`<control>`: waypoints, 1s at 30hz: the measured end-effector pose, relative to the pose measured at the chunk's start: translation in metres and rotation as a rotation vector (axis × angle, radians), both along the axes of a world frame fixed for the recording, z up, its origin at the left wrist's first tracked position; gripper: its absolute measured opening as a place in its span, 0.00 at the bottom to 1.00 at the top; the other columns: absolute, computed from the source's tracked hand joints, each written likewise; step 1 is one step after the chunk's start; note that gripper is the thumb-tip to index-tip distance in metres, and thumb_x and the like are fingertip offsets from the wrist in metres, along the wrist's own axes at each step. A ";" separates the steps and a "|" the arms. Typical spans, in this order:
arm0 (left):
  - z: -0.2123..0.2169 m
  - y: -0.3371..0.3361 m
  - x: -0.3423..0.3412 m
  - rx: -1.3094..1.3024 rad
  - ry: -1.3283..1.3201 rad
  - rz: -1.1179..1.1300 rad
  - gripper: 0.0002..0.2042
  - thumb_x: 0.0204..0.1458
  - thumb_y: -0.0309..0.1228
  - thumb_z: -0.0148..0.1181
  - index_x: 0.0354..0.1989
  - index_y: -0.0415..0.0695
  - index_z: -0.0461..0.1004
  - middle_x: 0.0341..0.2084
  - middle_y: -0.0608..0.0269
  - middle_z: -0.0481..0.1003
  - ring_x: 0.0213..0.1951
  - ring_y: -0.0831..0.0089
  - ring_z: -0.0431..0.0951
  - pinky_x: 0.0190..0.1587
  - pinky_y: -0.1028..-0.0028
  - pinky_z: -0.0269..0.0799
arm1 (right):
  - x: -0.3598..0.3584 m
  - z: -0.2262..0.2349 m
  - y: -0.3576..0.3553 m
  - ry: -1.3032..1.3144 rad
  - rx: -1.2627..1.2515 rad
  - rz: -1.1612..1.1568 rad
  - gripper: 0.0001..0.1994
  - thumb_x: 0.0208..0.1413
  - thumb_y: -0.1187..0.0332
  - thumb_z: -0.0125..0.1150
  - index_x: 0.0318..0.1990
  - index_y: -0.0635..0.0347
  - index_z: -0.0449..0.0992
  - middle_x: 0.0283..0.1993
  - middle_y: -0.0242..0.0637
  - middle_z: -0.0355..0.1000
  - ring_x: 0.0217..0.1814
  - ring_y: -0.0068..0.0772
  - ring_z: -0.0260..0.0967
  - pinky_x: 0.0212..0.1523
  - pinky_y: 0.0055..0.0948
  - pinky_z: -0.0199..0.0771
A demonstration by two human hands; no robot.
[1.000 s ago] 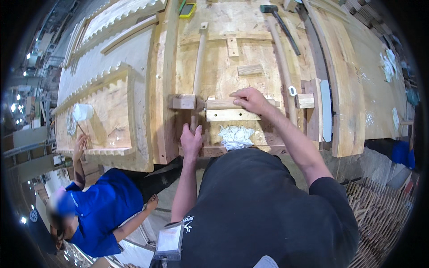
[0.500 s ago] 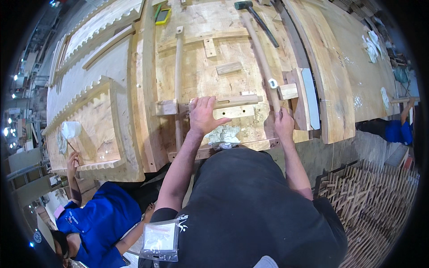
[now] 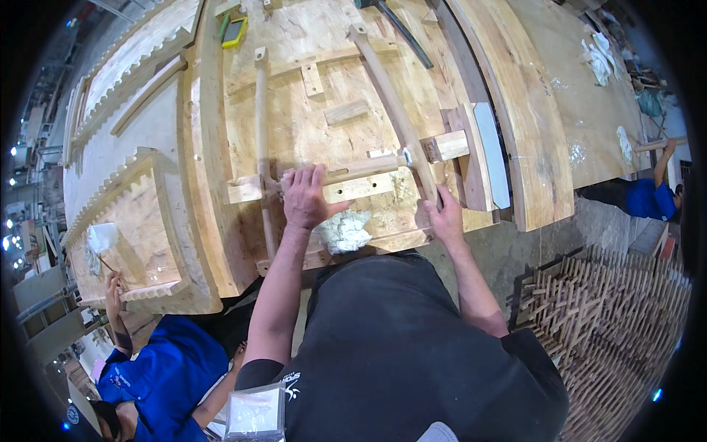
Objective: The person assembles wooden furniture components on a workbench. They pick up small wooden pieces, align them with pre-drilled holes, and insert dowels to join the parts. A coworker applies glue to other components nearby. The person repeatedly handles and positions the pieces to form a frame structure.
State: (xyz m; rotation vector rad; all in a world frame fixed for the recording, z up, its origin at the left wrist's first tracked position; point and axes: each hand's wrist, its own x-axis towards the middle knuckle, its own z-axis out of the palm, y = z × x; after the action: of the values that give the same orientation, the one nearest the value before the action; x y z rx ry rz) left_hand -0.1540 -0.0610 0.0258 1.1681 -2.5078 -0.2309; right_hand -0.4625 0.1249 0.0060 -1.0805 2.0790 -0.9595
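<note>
My left hand [image 3: 305, 197] is closed over the left end of a slotted wooden rail [image 3: 361, 170], its thumb stuck out to the side. That end lies by a long round wooden leg [image 3: 262, 125]. My right hand [image 3: 446, 217] grips the near end of a second wooden leg [image 3: 392, 107], which slants across the bench. The rail's right end meets this leg, with white glue showing at the joint. Just below the rail lies a flat strip with holes [image 3: 359, 188]. A crumpled white rag [image 3: 346, 233] sits near the bench's front edge.
Wooden stop blocks [image 3: 448, 146] [image 3: 245, 190] stand outside both legs. A loose wood piece [image 3: 346, 112] and a dark-headed mallet [image 3: 403, 33] lie farther back. At left, a co-worker in blue [image 3: 166, 365] reaches toward a white cup [image 3: 102, 237]. Many sticks [image 3: 589, 317] stand at lower right.
My right hand has brought the right leg left and turned it, so its glued hole now faces the rail's end and touches it. The whole view has shifted slightly.
</note>
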 end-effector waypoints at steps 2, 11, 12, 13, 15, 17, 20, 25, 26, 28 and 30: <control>-0.001 -0.001 -0.001 -0.007 -0.038 0.017 0.50 0.31 0.65 0.80 0.60 0.42 0.73 0.50 0.57 0.77 0.55 0.59 0.76 0.66 0.54 0.61 | 0.011 0.001 0.001 0.091 -0.014 -0.010 0.26 0.57 0.71 0.69 0.63 0.69 0.74 0.56 0.59 0.78 0.60 0.58 0.79 0.60 0.44 0.77; -0.005 0.000 0.000 0.052 -0.095 0.052 0.51 0.29 0.63 0.81 0.63 0.45 0.72 0.54 0.58 0.77 0.59 0.59 0.76 0.70 0.52 0.61 | 0.009 -0.001 0.009 0.101 -0.150 0.074 0.28 0.57 0.73 0.69 0.65 0.73 0.72 0.58 0.60 0.77 0.60 0.59 0.78 0.61 0.45 0.77; -0.007 0.001 0.001 0.056 -0.092 0.049 0.52 0.28 0.63 0.82 0.64 0.46 0.72 0.54 0.57 0.77 0.59 0.59 0.76 0.70 0.52 0.60 | 0.009 -0.001 0.011 0.076 -0.142 0.079 0.28 0.57 0.73 0.69 0.65 0.73 0.72 0.57 0.60 0.78 0.60 0.59 0.78 0.60 0.45 0.77; -0.007 0.000 0.000 0.052 -0.083 0.054 0.53 0.28 0.62 0.82 0.65 0.46 0.71 0.54 0.56 0.77 0.60 0.58 0.76 0.71 0.52 0.60 | 0.006 0.000 0.008 0.056 -0.142 0.092 0.28 0.57 0.73 0.69 0.65 0.73 0.72 0.57 0.59 0.78 0.59 0.59 0.78 0.60 0.45 0.78; -0.006 0.000 0.001 0.053 -0.096 0.050 0.53 0.28 0.62 0.82 0.65 0.46 0.72 0.54 0.56 0.77 0.59 0.58 0.76 0.71 0.52 0.60 | 0.002 0.003 0.007 -0.003 -0.137 0.107 0.28 0.57 0.73 0.68 0.65 0.73 0.72 0.56 0.59 0.78 0.58 0.59 0.79 0.59 0.45 0.78; -0.005 0.000 0.002 0.043 -0.104 0.046 0.53 0.28 0.63 0.82 0.64 0.45 0.72 0.54 0.56 0.77 0.59 0.58 0.76 0.70 0.52 0.61 | 0.002 0.008 0.007 -0.083 -0.126 0.106 0.28 0.57 0.73 0.68 0.65 0.73 0.72 0.55 0.59 0.78 0.58 0.59 0.78 0.58 0.45 0.78; -0.006 0.002 0.001 0.032 -0.092 0.039 0.52 0.29 0.65 0.80 0.63 0.45 0.73 0.54 0.56 0.77 0.58 0.57 0.77 0.70 0.52 0.61 | 0.001 0.010 0.006 -0.055 -0.088 0.102 0.29 0.56 0.72 0.69 0.65 0.73 0.72 0.56 0.59 0.77 0.58 0.59 0.78 0.59 0.45 0.78; -0.007 0.000 -0.001 0.022 -0.082 0.036 0.51 0.31 0.67 0.78 0.61 0.43 0.74 0.52 0.56 0.78 0.58 0.57 0.77 0.70 0.52 0.61 | 0.018 0.002 0.009 0.100 -0.103 0.034 0.27 0.57 0.72 0.70 0.64 0.72 0.73 0.55 0.59 0.79 0.59 0.56 0.80 0.60 0.42 0.78; -0.007 -0.001 0.000 0.013 -0.080 0.030 0.51 0.32 0.68 0.78 0.61 0.43 0.74 0.51 0.56 0.78 0.57 0.57 0.77 0.70 0.52 0.61 | 0.019 0.003 0.009 0.094 -0.101 0.029 0.27 0.57 0.72 0.70 0.64 0.72 0.73 0.55 0.59 0.79 0.59 0.57 0.79 0.60 0.42 0.78; -0.005 0.000 0.001 -0.015 -0.069 0.024 0.51 0.32 0.69 0.77 0.61 0.43 0.74 0.51 0.55 0.78 0.57 0.57 0.77 0.69 0.52 0.61 | 0.024 0.003 0.009 0.109 -0.100 0.016 0.27 0.58 0.71 0.70 0.64 0.73 0.73 0.54 0.60 0.79 0.59 0.57 0.79 0.59 0.43 0.78; -0.004 0.000 0.000 -0.029 -0.058 0.020 0.50 0.32 0.68 0.77 0.60 0.43 0.74 0.50 0.56 0.78 0.56 0.57 0.77 0.69 0.52 0.61 | 0.028 0.001 0.010 0.150 -0.100 -0.002 0.27 0.58 0.71 0.70 0.64 0.73 0.73 0.54 0.60 0.79 0.58 0.58 0.79 0.59 0.43 0.78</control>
State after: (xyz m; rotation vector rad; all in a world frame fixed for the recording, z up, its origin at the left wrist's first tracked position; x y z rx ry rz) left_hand -0.1544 -0.0606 0.0219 1.2042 -2.5395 -0.1568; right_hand -0.4341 0.1353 0.0073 -1.2364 2.1714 -1.0208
